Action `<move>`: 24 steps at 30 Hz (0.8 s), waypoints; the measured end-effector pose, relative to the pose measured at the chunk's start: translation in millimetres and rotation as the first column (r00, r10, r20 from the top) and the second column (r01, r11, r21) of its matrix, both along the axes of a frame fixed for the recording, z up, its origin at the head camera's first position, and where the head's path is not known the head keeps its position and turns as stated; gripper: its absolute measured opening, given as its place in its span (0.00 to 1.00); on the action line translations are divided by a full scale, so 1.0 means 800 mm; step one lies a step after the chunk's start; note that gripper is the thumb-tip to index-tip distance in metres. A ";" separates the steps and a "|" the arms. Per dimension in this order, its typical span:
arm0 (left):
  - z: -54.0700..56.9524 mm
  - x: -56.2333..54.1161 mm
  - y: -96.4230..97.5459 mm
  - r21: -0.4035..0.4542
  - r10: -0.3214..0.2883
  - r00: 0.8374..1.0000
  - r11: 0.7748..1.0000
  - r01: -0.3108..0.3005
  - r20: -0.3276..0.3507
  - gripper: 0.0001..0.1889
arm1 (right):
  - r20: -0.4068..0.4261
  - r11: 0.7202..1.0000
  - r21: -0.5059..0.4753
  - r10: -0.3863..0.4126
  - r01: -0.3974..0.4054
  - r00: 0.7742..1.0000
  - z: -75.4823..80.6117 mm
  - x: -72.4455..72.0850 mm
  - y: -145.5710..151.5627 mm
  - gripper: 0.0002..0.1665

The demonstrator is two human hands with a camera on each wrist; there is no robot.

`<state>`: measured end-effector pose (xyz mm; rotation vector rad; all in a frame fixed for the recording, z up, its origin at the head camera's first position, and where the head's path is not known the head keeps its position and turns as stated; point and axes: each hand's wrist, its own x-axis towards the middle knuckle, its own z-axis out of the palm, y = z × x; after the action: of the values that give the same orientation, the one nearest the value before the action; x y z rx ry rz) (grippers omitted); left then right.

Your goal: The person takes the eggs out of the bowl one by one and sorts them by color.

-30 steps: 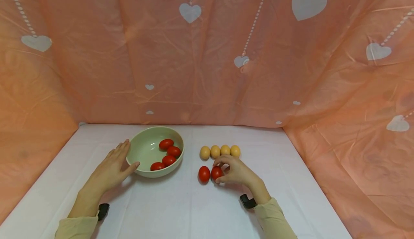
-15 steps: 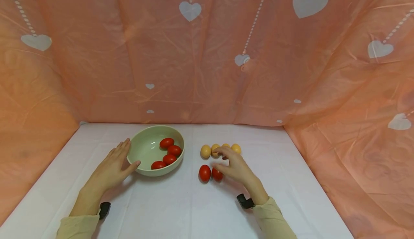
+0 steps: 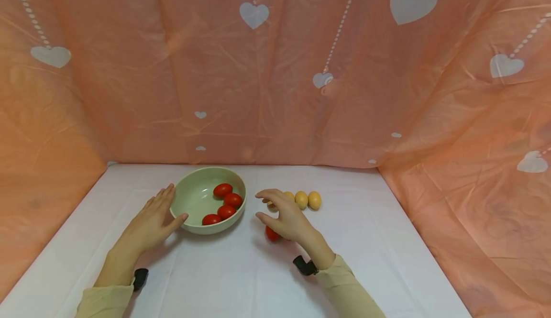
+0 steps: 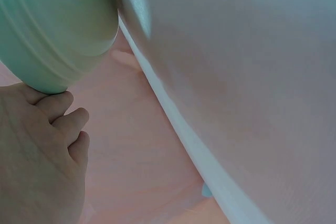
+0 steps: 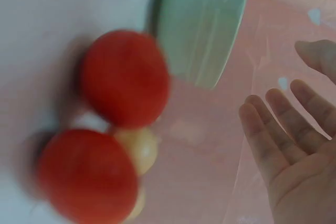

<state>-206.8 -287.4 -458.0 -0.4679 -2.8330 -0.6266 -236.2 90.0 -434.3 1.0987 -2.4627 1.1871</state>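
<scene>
A pale green bowl (image 3: 189, 204) stands left of centre in the head view, with several glossy red egg-shaped pieces (image 3: 223, 190) along its right inner side. My left hand (image 3: 144, 232) touches the bowl's left side, fingers extended and thumb at the near rim. Nothing is held in my right hand (image 3: 290, 220), which hovers right of the bowl, fingers and thumb spread. Below it lies a red egg-shaped piece (image 3: 271, 233), partly covered by the hand. In the right wrist view two red pieces (image 5: 126, 80) lie side by side on the table.
Beyond the right hand several yellow egg-shaped pieces (image 3: 314, 200) form a row, its left end partly covered. A white cloth (image 3: 224, 279) covers the table. Orange drapes with white hearts (image 3: 284, 131) enclose its back and sides.
My right hand has let go of the right-hand red piece, lifted off it and moved left towards the bowl, opening its fingers. The left hand stays at the bowl.
</scene>
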 end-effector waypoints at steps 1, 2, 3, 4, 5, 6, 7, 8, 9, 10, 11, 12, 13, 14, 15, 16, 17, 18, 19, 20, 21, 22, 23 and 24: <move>0.000 0.000 0.000 -0.001 0.000 1.000 1.000 0.000 -0.004 0.48 | -0.005 1.000 0.011 0.008 -0.008 1.000 0.003 -0.002 -0.006 0.25; 0.000 -0.001 0.000 -0.001 -0.001 1.000 1.000 0.001 -0.006 0.48 | -0.004 1.000 0.018 0.019 -0.019 1.000 0.005 -0.003 -0.012 0.25; 0.000 -0.001 0.000 -0.001 -0.002 1.000 1.000 0.002 -0.008 0.48 | -0.003 0.999 0.023 0.033 -0.033 0.999 0.008 -0.005 -0.017 0.25; -0.001 -0.001 0.000 -0.001 -0.004 1.000 1.000 0.004 -0.011 0.48 | -0.004 0.999 0.030 0.044 -0.044 0.999 0.009 -0.008 -0.023 0.25; -0.001 -0.001 0.000 0.000 -0.005 1.000 1.000 0.005 -0.013 0.48 | -0.005 0.998 0.036 0.055 -0.055 0.998 0.009 -0.010 -0.028 0.25; -0.001 -0.001 0.000 0.000 -0.005 1.000 1.000 0.005 -0.014 0.48 | -0.003 0.997 0.038 0.063 -0.063 0.998 0.011 -0.012 -0.034 0.25; -0.001 0.000 0.000 0.001 -0.005 1.000 1.000 0.005 -0.013 0.48 | -0.004 0.996 0.037 0.077 -0.077 0.997 0.011 -0.014 -0.039 0.24; -0.001 0.000 0.000 0.000 -0.005 1.000 1.000 0.005 -0.012 0.48 | 0.000 0.995 0.032 0.092 -0.092 0.996 0.011 -0.016 -0.045 0.24; -0.001 0.000 0.000 0.000 -0.004 1.000 1.000 0.004 -0.011 0.48 | 0.005 0.994 0.029 0.106 -0.107 0.994 0.011 -0.018 -0.050 0.24; -0.001 0.000 0.001 0.000 -0.002 1.000 1.000 0.002 -0.009 0.48 | 0.010 0.993 0.029 0.117 -0.117 0.993 0.012 -0.019 -0.055 0.24; 0.000 0.000 0.001 -0.002 0.000 1.000 1.000 0.000 -0.005 0.48 | 0.018 0.992 0.032 0.125 -0.126 0.992 0.013 -0.020 -0.059 0.23; 0.000 0.000 0.002 -0.005 0.001 1.000 1.000 -0.001 -0.002 0.48 | 0.026 0.990 0.039 0.131 -0.132 0.991 0.014 -0.020 -0.064 0.23; 0.000 0.000 0.002 -0.006 0.003 1.000 1.000 -0.003 0.002 0.48 | 0.031 0.989 0.055 0.136 -0.138 0.990 0.014 -0.021 -0.068 0.23; 0.000 0.001 0.003 -0.008 0.004 1.000 1.000 -0.004 0.004 0.48 | 0.041 0.987 0.073 0.140 -0.143 0.989 0.015 -0.021 -0.072 0.24; -0.001 0.001 0.003 -0.009 0.005 1.000 1.000 -0.005 0.007 0.48 | 0.055 0.985 0.090 0.143 -0.148 0.988 0.016 -0.022 -0.076 0.24; -0.001 0.001 0.003 -0.009 0.005 1.000 1.000 -0.005 0.010 0.49 | 0.067 0.982 0.108 0.146 -0.152 0.987 0.017 -0.022 -0.080 0.24; -0.001 0.002 0.004 -0.010 0.004 1.000 1.000 -0.004 0.011 0.49 | 0.072 0.979 0.137 0.140 -0.149 0.987 0.017 -0.024 -0.084 0.24; -0.001 0.002 0.004 -0.009 0.003 1.000 1.000 -0.003 0.011 0.48 | 0.075 0.975 0.163 0.138 -0.149 0.988 0.018 -0.026 -0.089 0.23; -0.001 0.002 0.003 -0.008 0.002 1.000 1.000 -0.002 0.008 0.48 | 0.077 0.971 0.188 0.134 -0.147 0.988 0.018 -0.027 -0.093 0.23; -0.001 0.002 0.003 -0.008 0.002 1.000 1.000 -0.002 0.005 0.48 | 0.078 0.966 0.212 0.135 -0.148 0.988 0.019 -0.029 -0.098 0.22; -0.001 0.002 0.003 -0.008 0.002 1.000 1.000 -0.002 0.004 0.48 | 0.077 0.960 0.238 0.131 -0.146 0.988 0.020 -0.031 -0.102 0.22; -0.001 0.002 0.003 -0.008 0.002 1.000 1.000 -0.002 0.004 0.48 | 0.069 0.954 0.264 0.130 -0.144 0.989 0.021 -0.033 -0.106 0.22; 0.000 0.002 0.002 -0.008 0.003 1.000 1.000 -0.003 0.003 0.48 | 0.059 0.946 0.293 0.126 -0.138 0.990 0.021 -0.035 -0.109 0.21; 0.000 0.002 0.002 -0.008 0.004 1.000 1.000 -0.004 0.003 0.48 | 0.053 0.939 0.314 0.129 -0.139 0.990 0.022 -0.037 -0.113 0.21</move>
<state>-205.0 -285.8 -457.7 -0.4636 -2.8395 -0.6156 -266.0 -0.4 -416.6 1.3587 -2.7073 0.8620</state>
